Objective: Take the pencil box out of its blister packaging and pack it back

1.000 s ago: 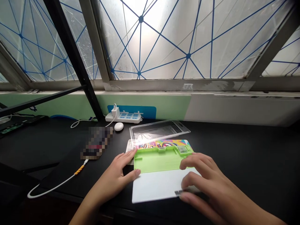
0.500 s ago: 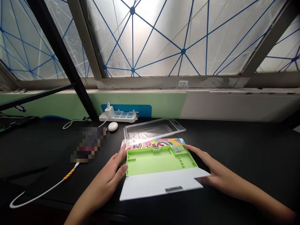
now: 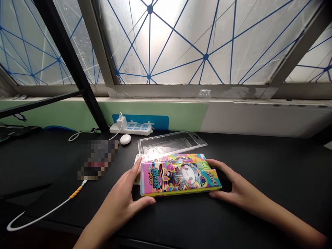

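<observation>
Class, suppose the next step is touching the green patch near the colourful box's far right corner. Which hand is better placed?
Likely the right hand: it is at the right end of the colourful box, close to the green patch, while the left hand is at the opposite end.

"SPORT" on the colourful case [image 3: 178, 177]; other lettering unclear.
</observation>
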### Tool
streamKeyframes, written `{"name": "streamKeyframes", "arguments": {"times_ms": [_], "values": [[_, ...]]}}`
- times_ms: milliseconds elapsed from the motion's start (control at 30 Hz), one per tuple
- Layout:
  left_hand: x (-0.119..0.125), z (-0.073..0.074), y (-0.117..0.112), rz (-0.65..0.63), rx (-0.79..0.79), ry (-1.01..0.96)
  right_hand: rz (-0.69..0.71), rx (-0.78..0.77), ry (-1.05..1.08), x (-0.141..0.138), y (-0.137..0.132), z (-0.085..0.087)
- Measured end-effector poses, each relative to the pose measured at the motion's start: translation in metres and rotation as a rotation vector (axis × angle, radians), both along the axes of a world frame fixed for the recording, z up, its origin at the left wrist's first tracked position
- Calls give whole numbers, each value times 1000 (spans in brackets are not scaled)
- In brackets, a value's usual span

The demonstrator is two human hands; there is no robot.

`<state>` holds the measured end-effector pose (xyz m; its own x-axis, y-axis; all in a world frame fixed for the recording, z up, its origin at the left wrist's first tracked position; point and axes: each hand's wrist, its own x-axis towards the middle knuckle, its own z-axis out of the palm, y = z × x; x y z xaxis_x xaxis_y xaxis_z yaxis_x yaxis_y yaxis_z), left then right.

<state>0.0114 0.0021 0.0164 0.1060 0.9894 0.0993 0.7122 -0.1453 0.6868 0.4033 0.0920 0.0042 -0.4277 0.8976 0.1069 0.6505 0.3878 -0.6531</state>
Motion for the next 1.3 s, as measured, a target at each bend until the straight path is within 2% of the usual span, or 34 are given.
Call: {"name": "streamKeyframes", "arguments": {"times_ms": [100,167,233,300,400,467,533,600,700,767,867,1067,1300], "values": [[7,-1,0,30,106,31,1,12,45,0,0,-2],[12,2,2,42,252,42,15,13,100,0,2,4],[17,11,11,55,407,63,25,20,162,-3,11,15],[21,26,29,55,490,103,42,21,230,-8,27,28],[23,50,68,11,511,208,67,24,315,-20,63,45],[21,56,95,60,491,220,65,42,331,-30,89,48],[19,51,116,79,433,209,55,62,325,-40,110,44],[16,38,127,84,377,194,46,82,313,-48,124,34],[14,18,129,88,320,211,24,114,278,-54,131,15],[14,13,125,96,305,243,-8,143,233,-53,130,6],[13,15,121,62,297,301,-36,209,141,-49,124,3],[11,19,120,-40,230,450,99,335,-26,-52,117,8],[3,16,123,-84,181,613,147,491,-103,-51,110,12]]}}
